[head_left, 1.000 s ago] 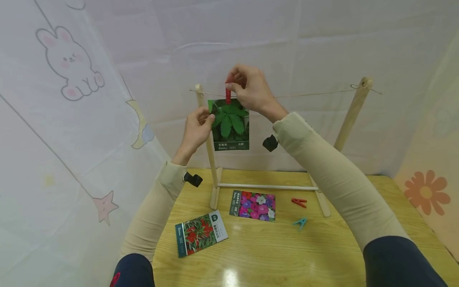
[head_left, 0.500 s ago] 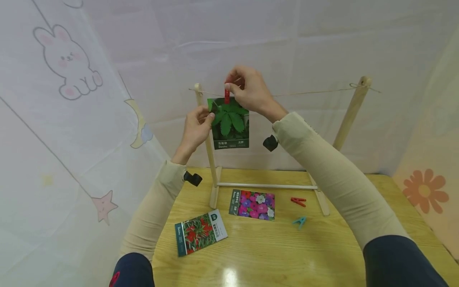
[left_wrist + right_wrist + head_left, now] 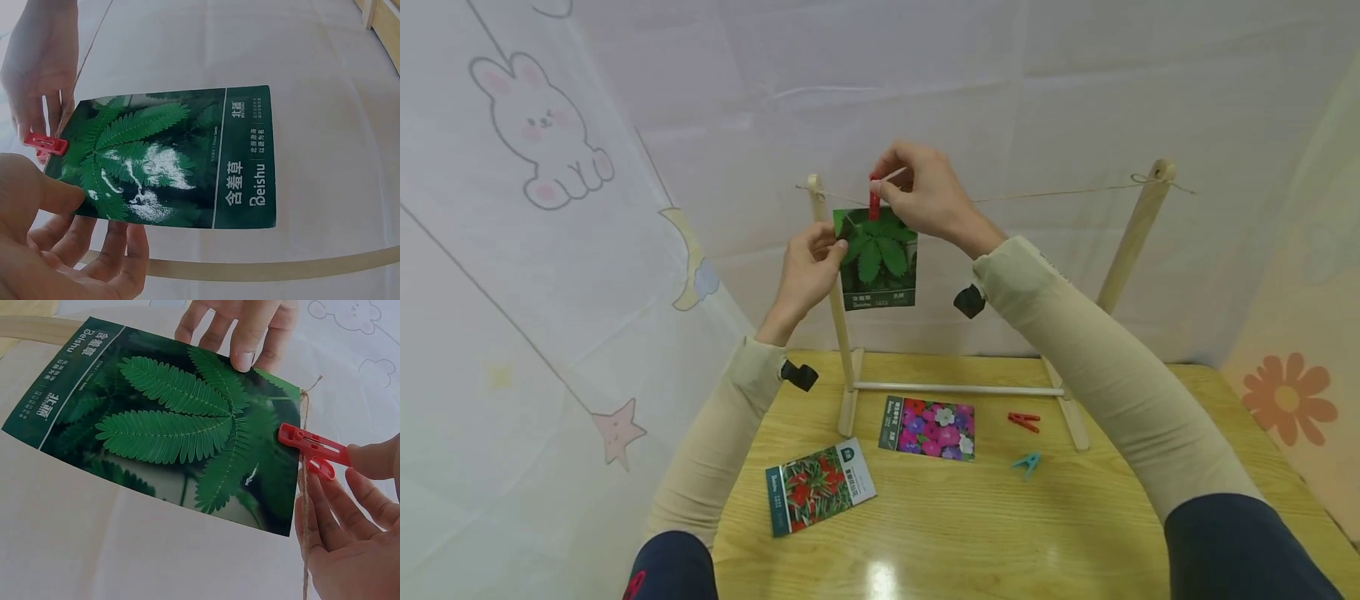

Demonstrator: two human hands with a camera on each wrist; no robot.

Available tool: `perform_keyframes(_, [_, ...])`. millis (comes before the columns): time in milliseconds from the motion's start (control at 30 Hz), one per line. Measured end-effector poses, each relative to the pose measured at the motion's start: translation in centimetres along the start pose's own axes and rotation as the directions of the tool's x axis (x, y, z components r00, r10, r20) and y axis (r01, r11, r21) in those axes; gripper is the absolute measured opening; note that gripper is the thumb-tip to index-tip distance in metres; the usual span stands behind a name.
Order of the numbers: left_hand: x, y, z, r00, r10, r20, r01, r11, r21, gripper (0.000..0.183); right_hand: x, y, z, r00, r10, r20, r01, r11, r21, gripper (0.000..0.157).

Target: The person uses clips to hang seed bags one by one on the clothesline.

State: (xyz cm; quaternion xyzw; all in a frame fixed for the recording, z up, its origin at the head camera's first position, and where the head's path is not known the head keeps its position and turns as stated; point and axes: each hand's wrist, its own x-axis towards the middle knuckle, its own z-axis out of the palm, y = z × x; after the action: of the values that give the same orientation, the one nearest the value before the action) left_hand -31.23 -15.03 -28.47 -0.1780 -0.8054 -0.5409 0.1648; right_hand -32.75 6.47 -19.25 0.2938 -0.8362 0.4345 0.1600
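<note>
My left hand [image 3: 807, 273] pinches the left edge of a green seed packet [image 3: 880, 262] with a leaf picture, thumb in front and fingers behind. My right hand [image 3: 925, 190] pinches a red clothespin [image 3: 312, 444] by its handle end, thumb on one leg and fingertips by the other. In the right wrist view the clothespin's tip overlaps the packet's top edge, right where the twine [image 3: 305, 544] runs. The left wrist view shows the packet's glossy front [image 3: 156, 162] and the clothespin at its top edge.
A wooden frame with two posts [image 3: 1138, 233] holds the twine. On the table [image 3: 970, 533] lie a packet with red flowers [image 3: 820, 487], a packet with pink and purple flowers [image 3: 928, 428], a red clothespin [image 3: 1024, 422] and a blue clothespin [image 3: 1027, 464]. Printed cloth [image 3: 1075, 100] hangs behind.
The packet, the clothespin and my right hand have shifted slightly; the packet sits a touch further left. Both hands keep their holds, and the things on the table stay where they were.
</note>
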Motion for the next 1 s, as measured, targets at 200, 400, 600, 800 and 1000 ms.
perform_keyframes(200, [-0.1, -0.4, -0.3, 1.0, -0.024, -0.003, 0.024, 1.0, 0.011, 0.035, -0.1, 0.2, -0.1, 1.0, 0.004, 0.012, -0.004, 1.0, 0.003, 0.017])
perform_keyframes(400, [-0.1, -0.4, -0.4, 1.0, 0.0, -0.004, 0.0, 1.0, 0.031, 0.033, -0.1, 0.3, -0.2, 1.0, -0.002, 0.019, 0.002, 1.0, -0.002, 0.019])
perform_keyframes(600, [-0.3, -0.5, -0.5, 1.0, 0.005, 0.013, -0.005, 0.999, 0.036, 0.032, -0.3, 0.4, -0.2, 1.0, -0.01, 0.02, 0.011, 1.0, -0.013, 0.02])
perform_keyframes(800, [-0.9, -0.6, -0.8, 1.0, 0.0, 0.014, -0.001, 0.998, 0.062, 0.035, -0.9, 0.5, -0.4, 1.0, -0.022, 0.015, 0.022, 0.999, -0.033, 0.02])
perform_keyframes(1000, [-1.3, -1.0, -1.4, 0.999, 0.032, 0.001, -0.032, 0.997, 0.068, 0.031, -1.6, 0.6, -0.7, 1.0, -0.023, 0.013, 0.023, 0.999, -0.034, 0.019])
